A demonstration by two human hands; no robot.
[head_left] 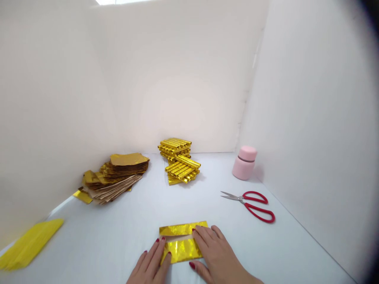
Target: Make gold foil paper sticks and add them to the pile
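A sheet of gold foil paper [184, 251] lies on the table before me, its far and near edges folded inward with a pale gap between the folds. At its left end rests my left hand [150, 263], fingers stretched out and thumb on the near fold. My right hand [218, 254] lies over the right end, fingers extended on the foil and thumb apart near the front edge. Both hands are open and press from above; the paper's right end is partly hidden beneath the right fingers.
Folded gold foil strips [182, 169] are stacked crosswise at the back. Left of them sits a pile of gold and brown paper sheets [118, 173]. Yellow paper [31, 244] lies at far left. Red-handled scissors [247, 203], blades parted, and a pink jar [244, 163] stand right. White walls enclose the table.
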